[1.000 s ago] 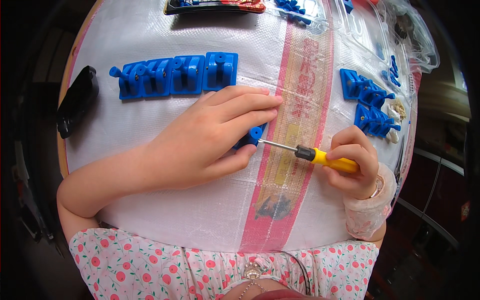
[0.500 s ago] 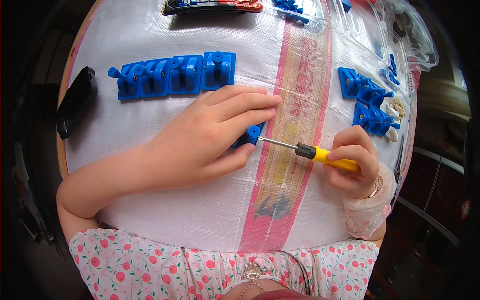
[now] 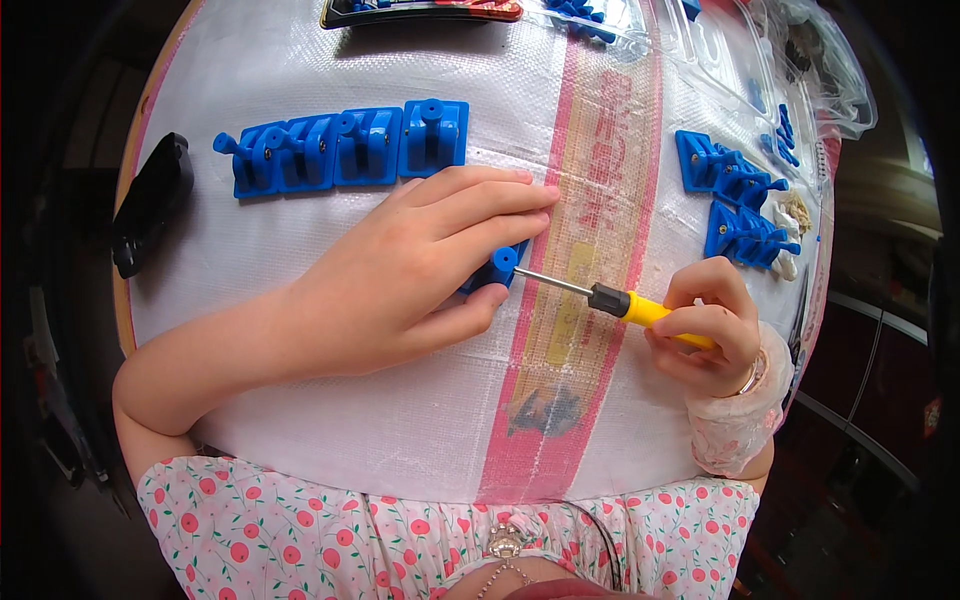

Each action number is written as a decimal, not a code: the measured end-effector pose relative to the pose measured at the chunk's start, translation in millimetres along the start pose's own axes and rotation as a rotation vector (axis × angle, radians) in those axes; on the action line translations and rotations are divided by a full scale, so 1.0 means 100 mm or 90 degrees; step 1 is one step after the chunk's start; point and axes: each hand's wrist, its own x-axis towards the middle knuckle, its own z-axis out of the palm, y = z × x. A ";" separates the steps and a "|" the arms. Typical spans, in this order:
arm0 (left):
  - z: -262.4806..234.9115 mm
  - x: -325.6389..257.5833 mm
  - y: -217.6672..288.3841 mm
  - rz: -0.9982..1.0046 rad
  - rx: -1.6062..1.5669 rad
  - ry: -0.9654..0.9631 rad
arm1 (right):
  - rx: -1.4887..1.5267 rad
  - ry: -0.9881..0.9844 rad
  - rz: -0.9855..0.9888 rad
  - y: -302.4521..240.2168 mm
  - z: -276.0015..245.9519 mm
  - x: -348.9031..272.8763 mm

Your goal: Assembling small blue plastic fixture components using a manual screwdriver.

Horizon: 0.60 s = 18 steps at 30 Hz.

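My left hand (image 3: 425,245) is closed over a blue plastic part (image 3: 503,261), pressing it to the table covering. Most of that part is hidden under the palm; a round peg end and a bit of its base show by the thumb. My right hand (image 3: 708,325) grips a screwdriver (image 3: 640,308) by its yellow and black handle. Its metal shaft points left, and the tip meets the blue part beside the peg. Above my left hand stands a row of several similar blue parts (image 3: 368,148), each a square plate with a raised bracket and peg.
More blue brackets (image 3: 735,185) stand at the right, beside small white and tan scraps (image 3: 790,225). A black case (image 3: 153,205) lies at the left edge. A black and red tray (image 3: 420,12) and clear plastic packaging (image 3: 720,45) with small blue pieces are at the far side.
The fingers of my right hand have shifted slightly on the screwdriver handle. My left hand stays over the blue part, and the screwdriver tip remains against it.
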 end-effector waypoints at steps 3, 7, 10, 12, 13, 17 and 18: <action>0.00 0.00 0.00 0.002 0.007 -0.002 | -0.003 0.009 -0.011 0.00 0.00 0.00; 0.00 0.00 0.00 0.003 0.001 -0.002 | -0.014 0.011 0.000 -0.01 -0.01 0.00; 0.00 0.00 0.00 0.002 0.000 0.000 | -0.006 0.010 0.018 -0.01 -0.01 0.00; 0.00 0.00 0.00 0.004 0.001 0.002 | -0.004 0.007 0.013 0.00 -0.01 0.00; 0.00 0.00 0.00 0.005 0.001 0.002 | -0.004 0.006 0.010 0.00 -0.01 0.00; 0.01 0.00 -0.01 0.006 -0.003 0.007 | -0.008 0.007 0.015 -0.01 -0.01 0.01; 0.01 0.00 -0.01 0.008 -0.005 0.007 | -0.010 0.005 0.014 -0.01 -0.01 0.00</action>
